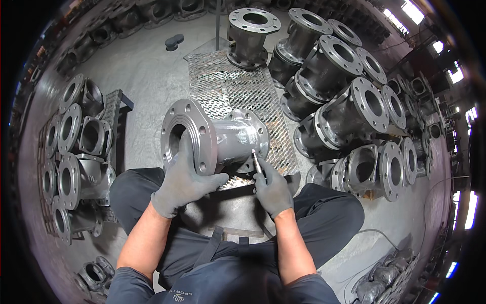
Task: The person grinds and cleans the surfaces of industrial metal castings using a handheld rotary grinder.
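A grey cast flanged valve body lies on its side in front of me, its large round flange at the left and a smaller flange at the right. My left hand, in a grey glove, holds the lower rim of the large flange, fingers at the bore and thumb stretched to the right. My right hand, also gloved, is closed round a slim pencil-shaped tool. The tool's bright tip meets or nearly meets the casting near the right flange; exact contact is unclear. Whitish, shiny patches mark the casting there.
A patterned metal plate runs under and beyond the casting. One flanged body stands upright at its far end. Stacked castings crowd the right; more castings sit on a rack at left. A dark hose lies on the floor.
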The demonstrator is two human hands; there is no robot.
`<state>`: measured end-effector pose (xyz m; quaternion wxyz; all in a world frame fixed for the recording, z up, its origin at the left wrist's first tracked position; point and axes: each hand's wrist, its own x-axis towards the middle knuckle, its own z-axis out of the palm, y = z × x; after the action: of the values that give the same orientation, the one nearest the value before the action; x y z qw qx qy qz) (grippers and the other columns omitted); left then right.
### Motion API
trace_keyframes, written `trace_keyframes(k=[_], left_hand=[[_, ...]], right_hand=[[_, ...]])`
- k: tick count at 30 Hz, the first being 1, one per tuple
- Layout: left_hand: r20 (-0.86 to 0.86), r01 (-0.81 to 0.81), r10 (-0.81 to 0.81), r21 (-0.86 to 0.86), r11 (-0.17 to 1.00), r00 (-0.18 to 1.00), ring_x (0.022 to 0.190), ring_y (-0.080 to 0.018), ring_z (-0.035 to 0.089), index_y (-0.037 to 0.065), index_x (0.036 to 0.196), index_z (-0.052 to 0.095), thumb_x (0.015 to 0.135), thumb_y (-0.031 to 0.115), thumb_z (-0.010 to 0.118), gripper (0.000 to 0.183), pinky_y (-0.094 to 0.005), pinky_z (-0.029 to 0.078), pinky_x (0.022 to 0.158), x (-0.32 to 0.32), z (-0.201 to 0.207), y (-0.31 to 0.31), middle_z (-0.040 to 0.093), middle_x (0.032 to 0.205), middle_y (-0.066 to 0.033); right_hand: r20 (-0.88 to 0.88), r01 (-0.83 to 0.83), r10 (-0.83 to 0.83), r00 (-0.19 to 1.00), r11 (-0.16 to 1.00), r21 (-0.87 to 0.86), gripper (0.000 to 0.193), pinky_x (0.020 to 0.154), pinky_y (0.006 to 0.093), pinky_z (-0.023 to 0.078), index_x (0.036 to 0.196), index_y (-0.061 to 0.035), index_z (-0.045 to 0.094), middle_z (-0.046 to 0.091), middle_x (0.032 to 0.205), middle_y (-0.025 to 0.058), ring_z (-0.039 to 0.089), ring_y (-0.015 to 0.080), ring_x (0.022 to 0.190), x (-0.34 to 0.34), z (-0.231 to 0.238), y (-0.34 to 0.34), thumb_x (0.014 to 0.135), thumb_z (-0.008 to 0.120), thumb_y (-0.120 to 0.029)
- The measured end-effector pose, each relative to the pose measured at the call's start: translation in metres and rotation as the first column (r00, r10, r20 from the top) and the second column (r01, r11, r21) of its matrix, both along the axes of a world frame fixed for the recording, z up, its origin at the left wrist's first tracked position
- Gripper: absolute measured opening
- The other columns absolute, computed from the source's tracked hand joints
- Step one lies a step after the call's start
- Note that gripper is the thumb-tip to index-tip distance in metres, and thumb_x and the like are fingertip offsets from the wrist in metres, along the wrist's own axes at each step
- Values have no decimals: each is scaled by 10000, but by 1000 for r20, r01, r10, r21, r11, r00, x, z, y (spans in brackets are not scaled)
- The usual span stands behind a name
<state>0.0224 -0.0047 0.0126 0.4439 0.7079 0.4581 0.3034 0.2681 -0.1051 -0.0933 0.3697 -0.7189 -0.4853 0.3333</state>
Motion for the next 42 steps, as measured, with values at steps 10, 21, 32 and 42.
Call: trace_keyframes(k=[10, 21, 32, 42], left_hand=[[-271, 127, -52, 264, 956, 961, 1318, -489, 652, -126, 1664, 132, 717, 380, 984, 1371, -521, 512, 1126, -12, -9, -4, 603, 1438, -354], [-265, 39, -10, 104, 994, 964, 1423, -522, 549, -115, 1637, 264, 701, 307, 954, 1237, -550, 459, 1185, -11, -12, -12, 540, 1508, -362], [293, -81, 201, -375, 923, 935, 815, -160, 710, -81, 1184, 663, 863, 265, 905, 531, -304, 583, 758, -1, 33, 36, 755, 974, -97], [158, -173, 195, -142, 975, 968, 1021, -217, 731, -101, 1338, 583, 824, 275, 910, 715, -382, 599, 915, 8, 18, 22, 743, 1152, -169]], right_hand=[[83, 68, -62, 995, 995, -67, 433, 1080, 453, 551, 1452, 2, 666, 746, 1307, 293, 721, 432, 1246, 3, 39, 23, 1039, 603, -110], [230, 29, -27, 973, 1000, -7, 444, 955, 440, 598, 1457, 16, 655, 780, 1187, 281, 787, 393, 1068, 7, 21, 14, 1035, 609, -115], [-250, 145, -166, 954, 984, -100, 442, 676, 274, 546, 1512, 7, 632, 737, 981, 49, 658, 74, 750, 1, 66, -28, 1077, 618, -70], [-51, -27, 17, 999, 980, -196, 459, 769, 428, 602, 1473, -38, 655, 765, 827, 189, 775, 282, 681, -16, 47, -22, 1021, 613, -104]])
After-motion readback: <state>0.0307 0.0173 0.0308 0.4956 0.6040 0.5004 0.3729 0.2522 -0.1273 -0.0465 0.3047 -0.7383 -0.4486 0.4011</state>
